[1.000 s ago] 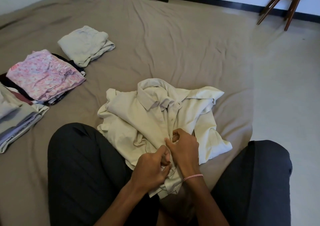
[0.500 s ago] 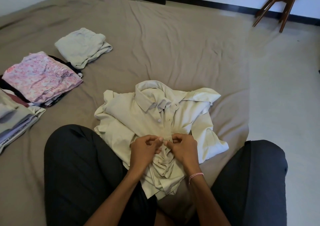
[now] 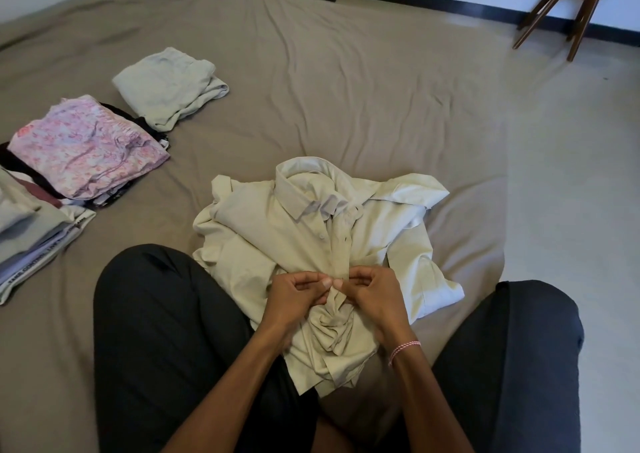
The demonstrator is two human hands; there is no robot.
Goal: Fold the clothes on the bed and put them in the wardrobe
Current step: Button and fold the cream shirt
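Note:
A cream button-up shirt [image 3: 287,230] lies crumpled on the brown bed [image 3: 346,81] between my knees, collar pointing away from me. My left hand [image 3: 298,295] and my right hand [image 3: 372,293] meet at the shirt's front placket, thumbs touching, each pinching the fabric near a button. The shirt's lower part is bunched beneath my hands. My right wrist wears a pink and white thread band.
At the left lie a folded pale green garment [image 3: 169,88], a folded pink floral piece [image 3: 86,147] on dark clothes, and a stack of grey folded clothes [image 3: 31,230]. My dark-trousered legs [image 3: 166,341] flank the shirt. A wooden stool [image 3: 568,12] stands on the white floor, top right.
Both hands moved up the placket from the shirt's hem to a spot higher on the front. The fabric below them has bunched up.

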